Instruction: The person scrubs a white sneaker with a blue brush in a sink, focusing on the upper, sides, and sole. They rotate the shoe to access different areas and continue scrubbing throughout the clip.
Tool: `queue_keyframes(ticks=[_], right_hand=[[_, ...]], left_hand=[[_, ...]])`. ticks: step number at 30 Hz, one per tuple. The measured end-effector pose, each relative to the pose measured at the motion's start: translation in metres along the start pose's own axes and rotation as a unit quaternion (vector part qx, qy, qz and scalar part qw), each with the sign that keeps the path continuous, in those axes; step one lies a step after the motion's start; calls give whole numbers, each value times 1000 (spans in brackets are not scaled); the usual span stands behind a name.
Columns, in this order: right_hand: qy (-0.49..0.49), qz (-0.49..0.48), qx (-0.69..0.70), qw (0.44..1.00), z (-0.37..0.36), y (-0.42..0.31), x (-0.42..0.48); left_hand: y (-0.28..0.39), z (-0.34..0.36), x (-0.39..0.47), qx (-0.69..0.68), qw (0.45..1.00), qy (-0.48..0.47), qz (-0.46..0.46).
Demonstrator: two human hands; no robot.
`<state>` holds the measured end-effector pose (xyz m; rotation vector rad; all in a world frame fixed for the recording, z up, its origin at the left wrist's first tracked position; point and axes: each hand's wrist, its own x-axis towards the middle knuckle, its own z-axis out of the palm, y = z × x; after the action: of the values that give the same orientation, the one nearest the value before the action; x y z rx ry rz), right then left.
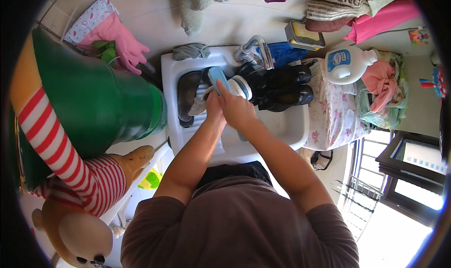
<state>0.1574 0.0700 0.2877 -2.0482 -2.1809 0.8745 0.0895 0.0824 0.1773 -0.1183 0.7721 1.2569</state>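
Both hands meet over a white ceramic laundry sink [282, 124] with a ribbed washboard side. My right hand [239, 109] grips a light blue scrubbing brush [217, 77], its index finger stretched along the back. Just beside it, my left hand [214, 106] holds a white shoe [240, 87] with a dark stripe; a pale flap of it [198, 106] hangs to the left. The brush covers part of this shoe. Dark footwear [188, 92] lies at the sink's left side. Black shoes [285, 90] sit at the right, below the chrome faucet [259, 49].
A green barrel [95, 102] and a plush monkey [84, 225] crowd the left. Pink rubber gloves [116, 39] hang behind. Right of the sink are a floral-covered surface [338, 123], a white detergent bottle [347, 65] and a cloth-filled bag [382, 88]. A soap holder [304, 35] is wall-mounted.
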Motion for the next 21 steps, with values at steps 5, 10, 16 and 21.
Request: queue_keyframes(ticks=[5, 10, 16, 21], right_hand=[[-54, -10, 29, 998, 16, 21, -64], [-22, -27, 9, 999, -2, 1, -11], [116, 18, 340, 933, -14, 64, 10], [62, 131, 471, 870, -19, 75, -64]], left_hand=[[14, 11, 3, -12, 1000, 18, 10], [4, -11, 15, -34, 997, -73, -12], [5, -5, 12, -51, 996, -67, -4], [16, -11, 4, -58, 995, -79, -23]])
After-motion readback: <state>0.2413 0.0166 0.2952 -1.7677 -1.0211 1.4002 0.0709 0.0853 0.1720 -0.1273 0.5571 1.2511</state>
